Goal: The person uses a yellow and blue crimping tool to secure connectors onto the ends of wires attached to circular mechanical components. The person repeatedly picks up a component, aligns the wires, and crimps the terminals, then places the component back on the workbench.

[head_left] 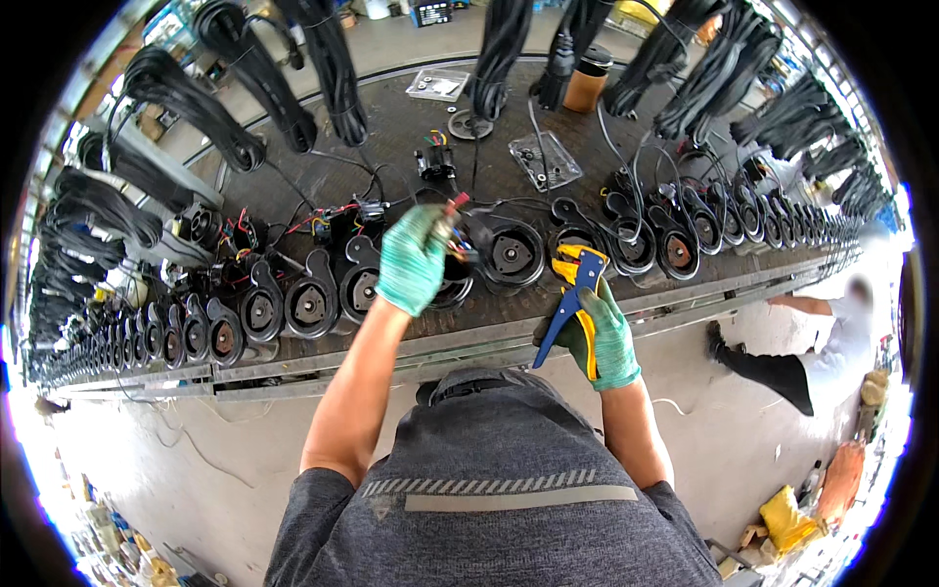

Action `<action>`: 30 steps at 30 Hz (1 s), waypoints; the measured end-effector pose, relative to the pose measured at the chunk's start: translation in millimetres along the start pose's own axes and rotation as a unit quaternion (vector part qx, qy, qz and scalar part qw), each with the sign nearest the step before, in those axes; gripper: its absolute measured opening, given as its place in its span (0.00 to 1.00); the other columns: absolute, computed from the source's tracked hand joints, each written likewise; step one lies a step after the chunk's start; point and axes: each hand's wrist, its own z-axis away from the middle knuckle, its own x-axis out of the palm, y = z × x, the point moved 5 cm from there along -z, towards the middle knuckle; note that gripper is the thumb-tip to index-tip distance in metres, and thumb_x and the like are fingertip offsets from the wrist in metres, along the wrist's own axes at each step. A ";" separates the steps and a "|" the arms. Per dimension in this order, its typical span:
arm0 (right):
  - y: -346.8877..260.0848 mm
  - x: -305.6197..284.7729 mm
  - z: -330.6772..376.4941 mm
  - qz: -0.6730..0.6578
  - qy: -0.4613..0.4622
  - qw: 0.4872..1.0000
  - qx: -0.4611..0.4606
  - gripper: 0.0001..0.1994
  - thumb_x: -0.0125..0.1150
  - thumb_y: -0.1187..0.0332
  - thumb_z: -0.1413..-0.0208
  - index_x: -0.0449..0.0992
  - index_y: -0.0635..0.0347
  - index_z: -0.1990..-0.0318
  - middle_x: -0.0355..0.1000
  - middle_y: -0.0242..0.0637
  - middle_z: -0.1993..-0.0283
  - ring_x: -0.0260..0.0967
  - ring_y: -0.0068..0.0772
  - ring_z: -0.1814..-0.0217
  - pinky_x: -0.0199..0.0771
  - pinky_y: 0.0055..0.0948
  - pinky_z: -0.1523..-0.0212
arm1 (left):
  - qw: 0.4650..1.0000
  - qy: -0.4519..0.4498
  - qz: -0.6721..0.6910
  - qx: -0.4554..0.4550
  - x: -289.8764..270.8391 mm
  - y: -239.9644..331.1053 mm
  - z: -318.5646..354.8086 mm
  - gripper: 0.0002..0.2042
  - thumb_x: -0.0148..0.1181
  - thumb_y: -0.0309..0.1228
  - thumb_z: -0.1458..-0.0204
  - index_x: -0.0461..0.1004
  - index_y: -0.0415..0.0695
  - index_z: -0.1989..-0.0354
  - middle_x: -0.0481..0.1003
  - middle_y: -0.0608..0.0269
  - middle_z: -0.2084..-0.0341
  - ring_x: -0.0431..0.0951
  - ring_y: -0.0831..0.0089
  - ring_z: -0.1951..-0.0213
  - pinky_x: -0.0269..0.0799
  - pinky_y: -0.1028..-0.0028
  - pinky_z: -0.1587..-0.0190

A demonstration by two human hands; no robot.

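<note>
A green glove covers my left hand (413,259), whose fingers are closed on a bunch of coloured wires (454,233) with a red piece at the top. The wires are slightly blurred, and I cannot make out what they join to. Just right of them stands a round black motor housing (511,256) with a metal disc in its middle. My right hand (608,338), also in a green glove, grips a blue and yellow wire stripper (577,303) by its handles. The tool's yellow head points up, in front of another round black housing (575,239).
Round black housings (262,308) line the bench's near edge on both sides. Coiled black cables (333,88) hang above the bench (391,127). Farther back lie a clear plastic tray (544,160), a grey disc (469,124) and a brown jar (587,83). Another person (831,342) is at the right.
</note>
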 end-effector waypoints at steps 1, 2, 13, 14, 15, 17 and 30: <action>2.4 -13.7 1.8 -0.003 0.014 1.000 -0.006 0.27 0.59 0.59 0.34 0.62 0.53 0.31 0.76 0.43 0.56 0.79 0.46 0.59 0.84 0.54 0.58 | 1.000 0.000 0.006 -0.017 -2.5 -2.1 -13.0 0.08 0.59 0.29 0.35 0.79 0.38 0.55 0.81 0.54 0.67 0.81 0.65 0.67 0.76 0.68 0.61; 3.6 -23.0 4.5 -0.008 0.024 1.000 -0.002 0.27 0.59 0.61 0.34 0.61 0.53 0.30 0.75 0.42 0.55 0.79 0.44 0.58 0.85 0.52 0.58 | 0.999 0.002 0.010 -0.035 -5.9 -6.9 -26.8 0.08 0.59 0.29 0.35 0.79 0.37 0.55 0.81 0.54 0.66 0.81 0.64 0.66 0.76 0.67 0.61; 12.8 -123.5 34.0 -0.074 0.156 0.985 -0.001 0.27 0.59 0.62 0.34 0.61 0.53 0.30 0.76 0.43 0.57 0.80 0.43 0.59 0.86 0.51 0.56 | 0.984 -0.105 -0.142 0.020 24.8 -121.0 -85.8 0.09 0.59 0.31 0.36 0.78 0.40 0.53 0.80 0.46 0.59 0.81 0.47 0.59 0.76 0.61 0.54; 13.5 -132.4 35.1 -0.078 0.167 0.983 0.004 0.27 0.60 0.61 0.34 0.61 0.53 0.30 0.76 0.43 0.57 0.80 0.43 0.59 0.86 0.52 0.56 | 0.976 -0.137 -0.169 0.015 34.5 -131.0 -81.6 0.08 0.58 0.30 0.36 0.78 0.40 0.53 0.80 0.46 0.59 0.80 0.46 0.59 0.76 0.60 0.54; 14.9 -141.8 35.1 -0.083 0.177 0.981 0.010 0.27 0.60 0.61 0.34 0.61 0.53 0.30 0.76 0.43 0.57 0.80 0.44 0.58 0.86 0.52 0.57 | 0.970 -0.166 -0.173 -0.028 42.2 -143.2 -72.3 0.08 0.58 0.28 0.36 0.78 0.41 0.53 0.80 0.46 0.59 0.81 0.46 0.58 0.76 0.59 0.53; 18.8 -160.2 38.2 -0.086 0.200 0.976 0.014 0.28 0.61 0.60 0.34 0.61 0.53 0.30 0.76 0.44 0.57 0.80 0.46 0.59 0.87 0.52 0.57 | 0.955 -0.239 -0.147 -0.091 56.1 -168.4 -55.6 0.11 0.57 0.25 0.37 0.77 0.41 0.48 0.80 0.47 0.55 0.81 0.48 0.53 0.75 0.61 0.47; -1.6 -239.9 34.8 -0.094 0.261 0.959 0.064 0.28 0.63 0.62 0.36 0.62 0.54 0.32 0.76 0.46 0.57 0.80 0.49 0.60 0.86 0.50 0.59 | 0.893 -0.451 -0.014 0.002 267.6 17.0 -133.5 0.10 0.56 0.24 0.38 0.79 0.39 0.50 0.82 0.50 0.57 0.83 0.59 0.52 0.76 0.67 0.47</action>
